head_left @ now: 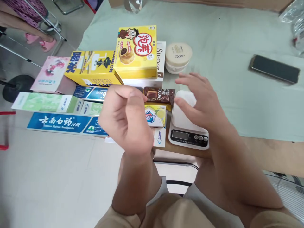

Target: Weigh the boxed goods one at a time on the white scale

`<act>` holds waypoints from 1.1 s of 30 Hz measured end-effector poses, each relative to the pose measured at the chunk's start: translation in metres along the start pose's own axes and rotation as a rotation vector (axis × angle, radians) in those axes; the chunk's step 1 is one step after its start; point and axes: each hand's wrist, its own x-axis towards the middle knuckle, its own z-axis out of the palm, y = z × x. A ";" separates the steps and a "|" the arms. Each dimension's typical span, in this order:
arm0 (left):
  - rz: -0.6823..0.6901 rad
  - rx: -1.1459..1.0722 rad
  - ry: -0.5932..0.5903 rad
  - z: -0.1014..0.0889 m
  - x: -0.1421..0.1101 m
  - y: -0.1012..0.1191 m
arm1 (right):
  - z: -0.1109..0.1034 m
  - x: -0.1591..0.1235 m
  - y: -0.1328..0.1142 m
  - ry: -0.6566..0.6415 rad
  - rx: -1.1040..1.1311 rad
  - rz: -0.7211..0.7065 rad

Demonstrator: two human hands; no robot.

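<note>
My left hand [127,118] is raised in front of me with its fingers curled into a loose fist, and I see nothing in it. It hides part of the boxes behind it. My right hand [201,101] hovers open, fingers spread, over the white kitchen scale [187,133] at the table's near edge. Just left of the scale lie a brown cocoa packet [159,95] and a Safeguard soap box [155,116].
Yellow snack boxes [136,50] are stacked on a white box. Toothpaste boxes [64,123] jut out past the table's left edge. A white Dove jar [178,57] and a black phone [274,69] rest on the pale green cloth [225,41]. Another person's legs [26,25] are at top left.
</note>
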 end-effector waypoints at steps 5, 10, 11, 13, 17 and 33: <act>-0.030 -0.032 -0.067 0.002 -0.006 0.007 | -0.017 -0.016 0.015 0.167 0.029 0.126; -0.002 -0.074 -0.202 0.022 -0.026 0.017 | -0.029 -0.034 0.023 0.289 0.079 0.189; 0.013 -0.095 -0.244 0.027 -0.031 0.019 | -0.033 -0.037 0.024 0.319 0.098 0.196; 0.058 -0.136 -0.331 0.037 -0.044 0.023 | -0.044 -0.043 0.028 0.389 0.142 0.203; 0.182 -0.160 -0.536 0.057 -0.071 0.031 | -0.076 -0.055 0.047 0.562 0.266 0.161; 0.053 -0.028 -1.382 0.393 -0.218 0.131 | -0.193 -0.155 0.209 1.666 1.010 0.962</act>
